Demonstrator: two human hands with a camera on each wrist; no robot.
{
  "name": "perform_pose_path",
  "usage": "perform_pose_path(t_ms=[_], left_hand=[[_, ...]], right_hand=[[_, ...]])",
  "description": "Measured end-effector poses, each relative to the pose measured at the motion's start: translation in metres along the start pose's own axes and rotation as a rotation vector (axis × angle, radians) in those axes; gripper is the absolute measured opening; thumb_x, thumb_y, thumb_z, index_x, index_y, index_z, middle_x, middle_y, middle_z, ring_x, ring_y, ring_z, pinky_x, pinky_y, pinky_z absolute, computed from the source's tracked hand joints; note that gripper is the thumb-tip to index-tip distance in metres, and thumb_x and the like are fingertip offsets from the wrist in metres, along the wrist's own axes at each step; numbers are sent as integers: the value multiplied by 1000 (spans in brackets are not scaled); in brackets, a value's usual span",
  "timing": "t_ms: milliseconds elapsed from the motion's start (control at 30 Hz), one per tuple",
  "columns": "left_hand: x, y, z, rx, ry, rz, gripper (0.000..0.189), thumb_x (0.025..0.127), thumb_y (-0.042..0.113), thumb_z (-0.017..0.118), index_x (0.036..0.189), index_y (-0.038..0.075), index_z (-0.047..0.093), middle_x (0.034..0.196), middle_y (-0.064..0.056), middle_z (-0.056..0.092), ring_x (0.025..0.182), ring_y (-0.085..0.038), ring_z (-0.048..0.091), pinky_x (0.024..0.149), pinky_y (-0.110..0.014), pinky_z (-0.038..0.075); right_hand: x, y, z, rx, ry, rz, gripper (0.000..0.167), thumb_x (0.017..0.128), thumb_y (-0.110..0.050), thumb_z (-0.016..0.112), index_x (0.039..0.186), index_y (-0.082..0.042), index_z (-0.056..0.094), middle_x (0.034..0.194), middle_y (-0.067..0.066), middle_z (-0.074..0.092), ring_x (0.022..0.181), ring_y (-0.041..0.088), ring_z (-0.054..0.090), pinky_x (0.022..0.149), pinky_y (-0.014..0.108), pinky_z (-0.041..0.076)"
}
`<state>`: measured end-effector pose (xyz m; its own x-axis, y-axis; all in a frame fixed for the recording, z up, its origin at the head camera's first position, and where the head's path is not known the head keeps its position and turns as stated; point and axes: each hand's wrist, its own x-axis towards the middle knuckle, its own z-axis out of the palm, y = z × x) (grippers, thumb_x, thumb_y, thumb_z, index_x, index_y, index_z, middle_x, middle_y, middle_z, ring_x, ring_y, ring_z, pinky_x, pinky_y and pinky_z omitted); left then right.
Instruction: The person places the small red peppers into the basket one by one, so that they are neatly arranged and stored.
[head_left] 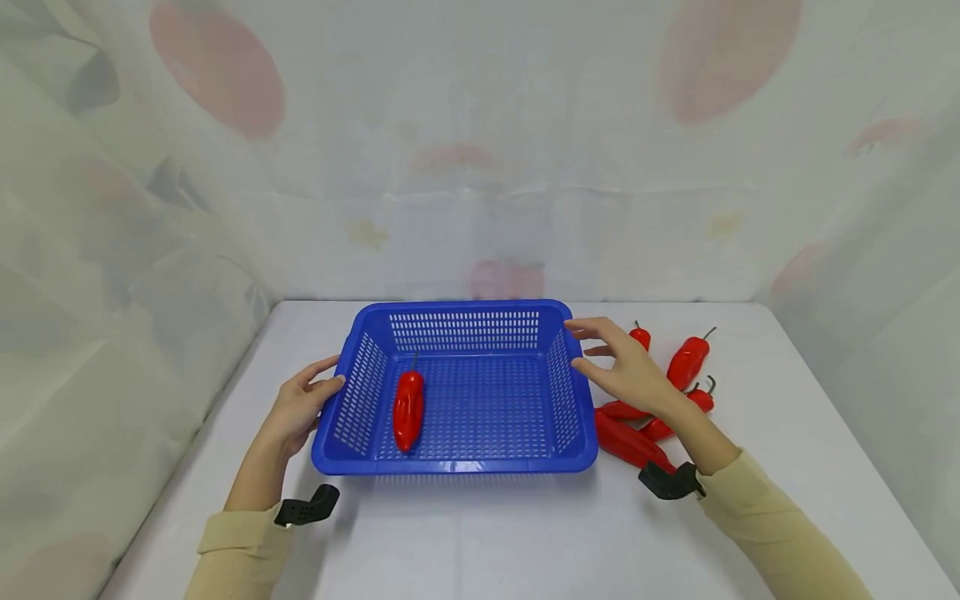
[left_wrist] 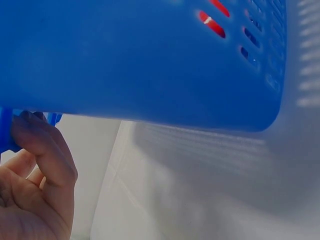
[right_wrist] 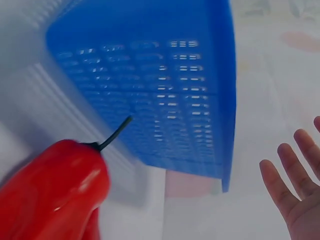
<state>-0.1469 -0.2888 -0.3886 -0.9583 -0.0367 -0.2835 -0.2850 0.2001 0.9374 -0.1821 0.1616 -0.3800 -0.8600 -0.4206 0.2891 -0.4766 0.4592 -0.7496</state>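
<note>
The left hand [head_left: 295,406] grips the blue basket [head_left: 480,402], left of the spread, empty right hand [head_left: 632,365].

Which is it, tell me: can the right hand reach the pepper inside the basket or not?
Probably yes: the right hand looks empty, and the basket is open above, leaving the pepper uncovered.

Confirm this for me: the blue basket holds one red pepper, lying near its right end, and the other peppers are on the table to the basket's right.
Wrong end: the head view shows the one red pepper lying near the left end of the blue basket. The other peppers are on the table to the basket's right, as you say.
</note>
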Motion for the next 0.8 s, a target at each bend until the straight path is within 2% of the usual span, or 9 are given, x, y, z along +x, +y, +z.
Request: perform_pose_path(t_ms=[200, 400, 800], left_hand=[[8, -10, -4, -3, 2, 2, 58, 94, 23, 53, 145, 11, 27, 94, 1, 66, 77, -15, 67, 65, -33, 56], [14, -19, -8, 9, 15, 6, 60, 93, 29, 55, 145, 15, 28, 94, 4, 66, 76, -13, 66, 65, -33, 56], [13, -19, -7, 22, 32, 5, 60, 93, 31, 54, 145, 16, 29, 95, 3, 65, 77, -13, 66, 66, -33, 56]], right_hand=[[-16, 12, -2, 18, -6, 14, 55, 86, -11, 63, 136, -15, 41, 132, 8, 47, 118, 26, 49, 88, 49, 48], [-31, 22, -5, 2, 19, 74, 55, 86, -12, 64, 136, -18, 41, 131, 9, 49, 115, 26, 50, 86, 52, 48], [-57, 45, -6, -7, 45, 147, 56, 86, -13, 64, 137, -15, 41, 130, 13, 49, 115, 34, 49, 84, 51, 49]])
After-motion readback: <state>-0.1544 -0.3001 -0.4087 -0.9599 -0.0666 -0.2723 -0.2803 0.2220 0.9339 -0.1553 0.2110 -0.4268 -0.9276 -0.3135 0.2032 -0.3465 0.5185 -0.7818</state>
